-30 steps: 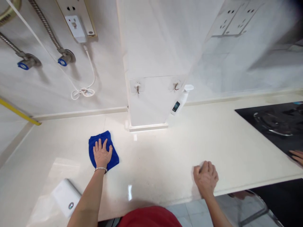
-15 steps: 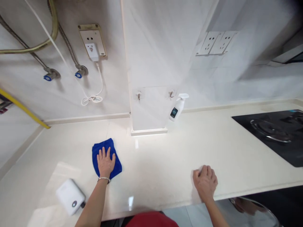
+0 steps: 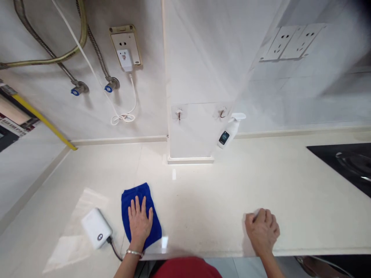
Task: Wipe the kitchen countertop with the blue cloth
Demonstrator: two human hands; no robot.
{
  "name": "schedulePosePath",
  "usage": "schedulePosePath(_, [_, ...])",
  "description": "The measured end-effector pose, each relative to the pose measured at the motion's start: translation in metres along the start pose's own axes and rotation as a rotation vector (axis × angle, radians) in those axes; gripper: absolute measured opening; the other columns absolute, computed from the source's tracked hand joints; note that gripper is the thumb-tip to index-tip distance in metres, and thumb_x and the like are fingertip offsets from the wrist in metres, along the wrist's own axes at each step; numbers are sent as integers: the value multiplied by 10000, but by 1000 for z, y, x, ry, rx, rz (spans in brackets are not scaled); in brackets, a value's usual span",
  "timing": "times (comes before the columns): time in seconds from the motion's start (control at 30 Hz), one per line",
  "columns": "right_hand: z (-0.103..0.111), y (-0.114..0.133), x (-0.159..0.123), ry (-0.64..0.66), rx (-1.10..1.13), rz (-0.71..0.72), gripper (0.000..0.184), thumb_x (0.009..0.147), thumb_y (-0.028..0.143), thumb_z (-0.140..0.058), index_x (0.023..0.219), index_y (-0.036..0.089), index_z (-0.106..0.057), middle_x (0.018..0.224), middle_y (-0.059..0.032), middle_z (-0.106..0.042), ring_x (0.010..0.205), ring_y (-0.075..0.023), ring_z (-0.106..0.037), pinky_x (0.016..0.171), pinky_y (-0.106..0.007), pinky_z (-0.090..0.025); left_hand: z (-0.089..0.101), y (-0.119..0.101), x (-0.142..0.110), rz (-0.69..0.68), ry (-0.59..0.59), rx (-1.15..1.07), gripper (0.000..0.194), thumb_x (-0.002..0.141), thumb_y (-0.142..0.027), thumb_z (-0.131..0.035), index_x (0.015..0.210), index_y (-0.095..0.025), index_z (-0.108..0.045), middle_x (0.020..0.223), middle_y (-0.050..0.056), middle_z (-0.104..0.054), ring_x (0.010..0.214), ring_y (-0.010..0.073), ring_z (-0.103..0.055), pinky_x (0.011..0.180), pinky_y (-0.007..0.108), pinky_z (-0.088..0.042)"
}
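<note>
The blue cloth [image 3: 155, 227] is pressed flat on the counter [image 3: 203, 208] under the open left hand [image 3: 139, 224]; the right hand [image 3: 262, 230] is loosely curled on the surface. Soft, light and limp handling is expected, best gripped by a bunched edge.

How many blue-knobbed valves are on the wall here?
2. The left valve is nearer the yellow pipe; the right valve is nearer the white plug, below and left of it. Neither is hidden; others may lie outside the picture.
</note>
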State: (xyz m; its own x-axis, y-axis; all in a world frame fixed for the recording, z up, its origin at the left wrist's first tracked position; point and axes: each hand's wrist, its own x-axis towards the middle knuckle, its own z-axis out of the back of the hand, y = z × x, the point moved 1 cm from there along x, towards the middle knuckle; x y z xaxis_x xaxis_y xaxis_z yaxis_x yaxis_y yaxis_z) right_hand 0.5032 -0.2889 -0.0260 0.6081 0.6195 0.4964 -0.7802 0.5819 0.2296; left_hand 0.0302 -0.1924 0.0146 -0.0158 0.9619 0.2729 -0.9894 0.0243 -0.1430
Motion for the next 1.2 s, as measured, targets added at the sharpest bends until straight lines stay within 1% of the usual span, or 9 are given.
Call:
schedulePosePath(0.13, [2,2,1,-3,-4,-3,613,799,314,-432,1375,106,-459,1390,-239,-542,1293,-383,-479,1030,-582,-401,5,-4,-20,-16,67,-1,606,930,-409,-452,1506,-223,-416,1635,160,-308,1542,364,-210,1227,607,-278])
schedulePosePath(0.23, [3,3,1,2,-1,-4,627,790,313,-439,1379,102,-458,1379,-241,-548,1284,-387,-486,1023,-591,-405,9,-1,-15,-9,87,-22,597,925,-416,-461,1499,-254,-429,1644,124,-306,1549,337,-201,1235,586,-275])
schedulePosePath(0.4, [2,2,2,33,4,-24,638,807,328,-425,1405,107,-442,1416,-246,-523,1310,-391,-469,1038,-606,-403,12,20,24,35,105,-42,550,950,-425,-416,1467,-249,-478,1639,111,-327,1542,309,-234,1244,541,-266])
schedulePosePath(0.5, [2,2,1,52,5,-32,635,823,342,-418,1410,100,-441,1426,-252,-516,1321,-393,-463,1047,-616,-403,10,34,51,120,71,-28,549,958,-435,-398,1463,-238,-479,1635,127,-331,1537,327,-242,1236,548,-267])
schedulePosePath(0.63, [1,1,1,50,2,-38,637,826,344,-425,1415,102,-436,1432,-248,-515,1328,-392,-463,1051,-617,-404,6,46,85,257,12,-19,564,962,-458,-375,1466,-221,-468,1625,168,-335,1529,358,-249,1229,566,-258])
schedulePosePath(0.77, [2,0,1,50,-4,-29,650,825,345,-438,1431,111,-423,1435,-246,-514,1334,-396,-463,1045,-612,-412,2,57,115,355,4,-16,585,959,-481,-354,1467,-213,-462,1621,186,-332,1532,371,-233,1230,568,-246])
schedulePosePath(0.9, [1,0,0,71,-11,-38,642,849,383,-413,1432,115,-428,1447,-240,-511,1345,-390,-460,1063,-613,-401,-1,71,140,398,3,-17,609,951,-500,-342,1473,-206,-454,1624,195,-321,1532,380,-227,1236,567,-221])
schedulePosePath(1.07, [-1,0,0,99,-19,-91,628,890,441,-379,1408,96,-464,1460,-239,-512,1365,-393,-459,1101,-613,-398,-5,89,171,424,1,-30,635,937,-513,-346,1473,-188,-451,1616,207,-329,1527,389,-231,1228,582,-218])
schedulePosePath(1.2, [-4,-1,-1,123,-31,-107,633,911,453,-347,1391,63,-485,1459,-247,-513,1401,-392,-427,1147,-601,-375,-9,96,188,426,-35,-34,638,933,-511,-339,1468,-183,-455,1609,216,-335,1521,394,-240,1218,592,-230])
